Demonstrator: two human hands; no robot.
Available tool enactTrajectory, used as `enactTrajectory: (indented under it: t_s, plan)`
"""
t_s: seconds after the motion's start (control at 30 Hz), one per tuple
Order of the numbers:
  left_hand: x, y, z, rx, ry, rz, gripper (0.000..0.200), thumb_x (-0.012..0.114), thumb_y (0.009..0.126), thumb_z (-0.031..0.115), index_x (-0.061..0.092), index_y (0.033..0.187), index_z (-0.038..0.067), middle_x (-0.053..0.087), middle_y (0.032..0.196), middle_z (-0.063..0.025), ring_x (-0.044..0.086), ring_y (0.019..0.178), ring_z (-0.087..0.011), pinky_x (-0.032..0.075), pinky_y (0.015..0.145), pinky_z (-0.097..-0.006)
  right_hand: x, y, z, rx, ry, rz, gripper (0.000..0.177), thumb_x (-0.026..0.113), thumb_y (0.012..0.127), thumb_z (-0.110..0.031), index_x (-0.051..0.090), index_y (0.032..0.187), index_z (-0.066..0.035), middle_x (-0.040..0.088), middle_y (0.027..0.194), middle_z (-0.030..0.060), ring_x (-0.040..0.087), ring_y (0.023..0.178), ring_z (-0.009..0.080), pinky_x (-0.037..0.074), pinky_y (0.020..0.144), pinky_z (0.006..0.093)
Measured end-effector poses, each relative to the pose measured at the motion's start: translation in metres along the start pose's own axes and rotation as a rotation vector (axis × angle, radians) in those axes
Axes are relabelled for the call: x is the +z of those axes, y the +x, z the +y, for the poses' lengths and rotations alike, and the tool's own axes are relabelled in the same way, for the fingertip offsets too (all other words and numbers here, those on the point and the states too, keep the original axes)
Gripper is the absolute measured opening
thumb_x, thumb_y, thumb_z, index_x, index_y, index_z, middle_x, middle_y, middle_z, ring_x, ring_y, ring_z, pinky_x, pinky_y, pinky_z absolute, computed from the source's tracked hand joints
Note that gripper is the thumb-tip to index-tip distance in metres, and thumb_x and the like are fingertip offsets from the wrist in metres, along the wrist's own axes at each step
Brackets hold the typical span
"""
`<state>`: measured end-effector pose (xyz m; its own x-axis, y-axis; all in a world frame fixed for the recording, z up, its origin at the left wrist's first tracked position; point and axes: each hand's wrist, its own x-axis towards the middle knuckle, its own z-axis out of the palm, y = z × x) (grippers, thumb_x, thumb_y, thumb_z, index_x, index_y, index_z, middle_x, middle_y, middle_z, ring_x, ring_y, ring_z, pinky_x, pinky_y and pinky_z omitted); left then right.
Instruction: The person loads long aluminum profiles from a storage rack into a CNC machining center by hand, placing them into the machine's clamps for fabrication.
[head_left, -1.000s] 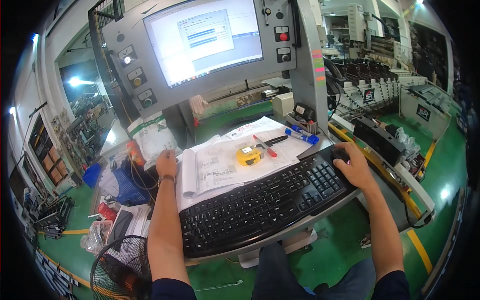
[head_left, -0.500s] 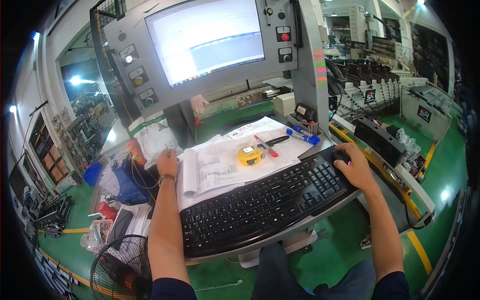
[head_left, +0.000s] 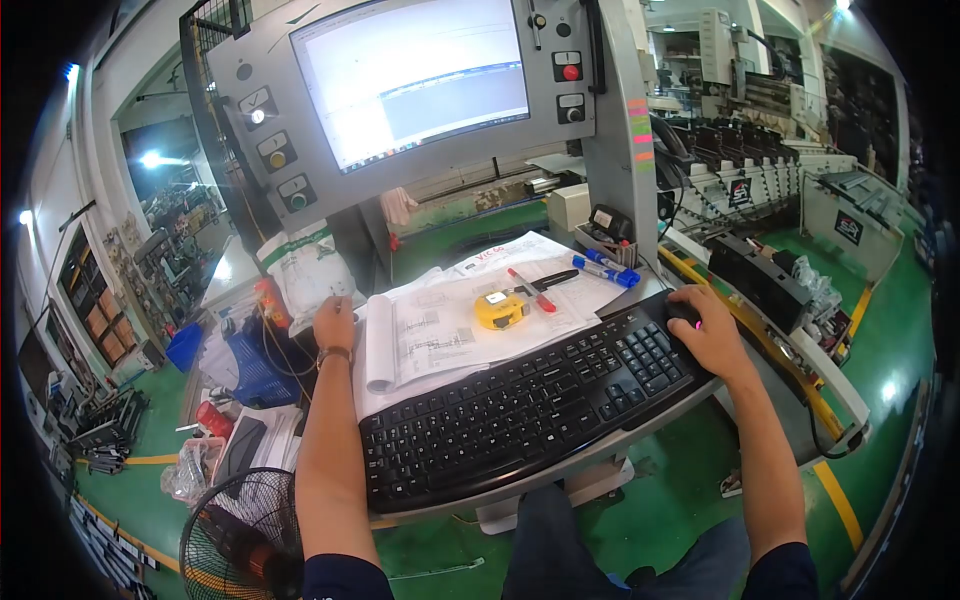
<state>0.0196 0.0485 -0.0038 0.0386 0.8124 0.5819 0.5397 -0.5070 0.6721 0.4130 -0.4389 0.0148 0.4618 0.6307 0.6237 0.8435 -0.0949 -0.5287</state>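
My right hand (head_left: 706,330) rests over a black computer mouse (head_left: 681,312) at the right end of a black keyboard (head_left: 520,405). My left hand (head_left: 334,322) lies at the left edge of the desk, its fingers curled against the stack of paper drawings (head_left: 440,335). A yellow tape measure (head_left: 499,309) sits on the drawings, with a red pen (head_left: 531,291) and blue markers (head_left: 605,268) behind it. Above stands a grey control panel with a monitor (head_left: 415,75) showing a mostly white window.
A white bag (head_left: 305,270) and a blue basket (head_left: 255,370) stand left of the desk. A floor fan (head_left: 240,535) is at lower left. Machinery (head_left: 770,170) lines the right side over a green floor (head_left: 890,350).
The dialog with blue bars on the monitor has closed, leaving a plain window. Both hands have stayed almost still.
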Motion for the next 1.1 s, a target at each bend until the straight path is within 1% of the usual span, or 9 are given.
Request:
enactTrajectory:
  t_s: [0.1, 0.2, 0.3, 0.53, 0.63, 0.83, 1.0, 1.1]
  plan:
    - [0.001, 0.000, -0.002, -0.007, -0.012, 0.002, 0.030, 0.060, 0.093, 0.029, 0.072, 0.097, 0.001, 0.072, 0.075, -0.0140, 0.069, 0.072, -0.0284, 0.052, 0.073, -0.0398, 0.001, 0.000, 0.000, 0.004, 0.002, 0.000, 0.038, 0.067, 0.080, -0.020, 0.066, 0.113, -0.002, 0.063, 0.117, 0.0156, 0.061, 0.111, 0.0325, 0.047, 0.096, 0.0378]
    - [0.002, 0.003, -0.006, 0.044, 0.006, 0.008, 0.030, 0.063, 0.095, 0.027, 0.072, 0.101, -0.002, 0.070, 0.072, -0.0099, 0.064, 0.061, -0.0168, 0.049, 0.060, -0.0321, 0.000, 0.000, 0.001, 0.010, 0.005, -0.003, 0.038, 0.067, 0.079, -0.020, 0.066, 0.112, -0.002, 0.062, 0.118, 0.0155, 0.061, 0.111, 0.0325, 0.047, 0.096, 0.0377]
    - [0.004, 0.005, -0.011, 0.046, -0.004, 0.005, 0.030, 0.063, 0.095, 0.026, 0.072, 0.100, -0.002, 0.070, 0.072, -0.0098, 0.064, 0.061, -0.0166, 0.049, 0.059, -0.0321, 0.001, 0.000, 0.003, 0.000, 0.003, -0.003, 0.039, 0.067, 0.080, -0.020, 0.066, 0.114, -0.002, 0.062, 0.119, 0.0161, 0.061, 0.112, 0.0329, 0.047, 0.096, 0.0381]
    - [0.006, 0.008, -0.015, 0.069, 0.006, 0.018, 0.030, 0.063, 0.094, 0.026, 0.072, 0.099, -0.002, 0.071, 0.073, -0.0102, 0.066, 0.062, -0.0169, 0.050, 0.059, -0.0310, 0.003, 0.001, 0.003, 0.022, 0.030, 0.011, 0.050, 0.068, 0.082, -0.023, 0.059, 0.127, -0.004, 0.059, 0.126, 0.0185, 0.059, 0.117, 0.0344, 0.046, 0.099, 0.0397]
    - [0.003, 0.004, -0.008, 0.055, 0.004, 0.028, 0.029, 0.063, 0.094, 0.025, 0.072, 0.099, -0.003, 0.071, 0.073, -0.0107, 0.067, 0.062, -0.0172, 0.050, 0.059, -0.0310, 0.001, 0.000, -0.001, 0.032, 0.000, -0.006, 0.051, 0.069, 0.082, -0.025, 0.059, 0.129, -0.005, 0.058, 0.129, 0.0175, 0.059, 0.118, 0.0343, 0.046, 0.100, 0.0404]
    - [0.002, 0.002, -0.002, 0.033, -0.001, 0.025, 0.030, 0.063, 0.093, 0.025, 0.072, 0.099, -0.003, 0.071, 0.071, -0.0109, 0.067, 0.061, -0.0176, 0.051, 0.060, -0.0319, 0.000, -0.002, 0.001, -0.006, -0.024, -0.008, 0.049, 0.067, 0.079, -0.023, 0.061, 0.124, -0.005, 0.059, 0.126, 0.0155, 0.059, 0.116, 0.0343, 0.047, 0.098, 0.0401]
    - [0.000, 0.002, -0.002, 0.050, 0.001, 0.017, 0.031, 0.064, 0.094, 0.026, 0.072, 0.100, -0.003, 0.071, 0.071, -0.0109, 0.067, 0.061, -0.0176, 0.050, 0.061, -0.0319, 0.001, -0.002, 0.003, 0.033, -0.020, 0.033, 0.045, 0.063, 0.076, -0.020, 0.063, 0.117, -0.003, 0.061, 0.120, 0.0157, 0.061, 0.111, 0.0344, 0.048, 0.095, 0.0394]
    - [-0.003, -0.004, 0.009, -0.007, -0.006, 0.004, 0.032, 0.060, 0.091, 0.030, 0.073, 0.097, 0.001, 0.072, 0.075, -0.0140, 0.070, 0.070, -0.0269, 0.052, 0.073, -0.0385, 0.001, -0.002, 0.002, 0.047, -0.001, 0.044, 0.044, 0.063, 0.075, -0.020, 0.063, 0.116, -0.003, 0.061, 0.118, 0.0159, 0.062, 0.109, 0.0341, 0.049, 0.095, 0.0395]
